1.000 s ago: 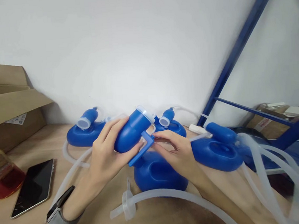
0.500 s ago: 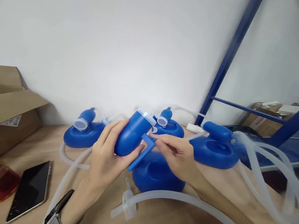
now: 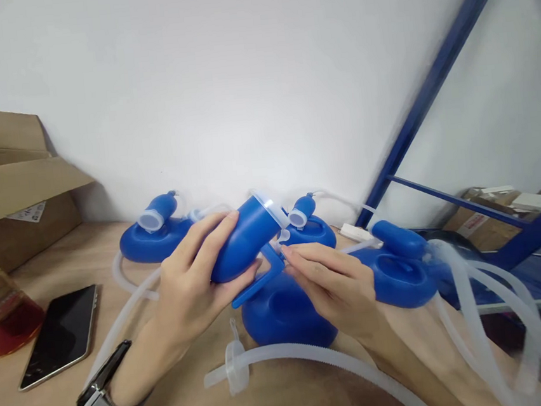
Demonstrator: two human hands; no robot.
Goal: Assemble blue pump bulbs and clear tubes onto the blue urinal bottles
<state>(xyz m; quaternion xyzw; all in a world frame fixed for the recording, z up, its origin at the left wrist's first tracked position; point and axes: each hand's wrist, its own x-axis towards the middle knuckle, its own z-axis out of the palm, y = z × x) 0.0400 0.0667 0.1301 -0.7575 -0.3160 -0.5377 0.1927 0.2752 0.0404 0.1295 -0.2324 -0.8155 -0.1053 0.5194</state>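
In my left hand [image 3: 187, 281] is a rounded blue plastic cup [image 3: 240, 241] with a translucent white rim, tilted up to the right. The thumb lies below it, beside a blue L-shaped bracket [image 3: 273, 271] at the cup's side. My right hand [image 3: 338, 282] pinches with thumb and fingertips at the bracket's upper end, by a small whitish piece [image 3: 276, 246]. Fingertips partly hide what they grip. Below both hands a blue bottle [image 3: 286, 319] with a moulded handle rests on the table. In front lies a ribbed clear hose [image 3: 308, 351] with a translucent cap [image 3: 237, 367].
Behind stand more blue bottles with cups, one at left [image 3: 154, 243], one at centre [image 3: 318, 231]. Another bottle [image 3: 400, 280] at right has coiled hoses [image 3: 486, 310]. A phone [image 3: 58, 335], a jar of red liquid [image 3: 4, 318] and a cardboard box [image 3: 25, 188] are left; a blue rack [image 3: 432, 98] stands right.
My right hand has turned and its knuckles have moved right, with the fingertips still at the bracket. My left hand keeps the cup nearly in place. The view has shifted slightly.
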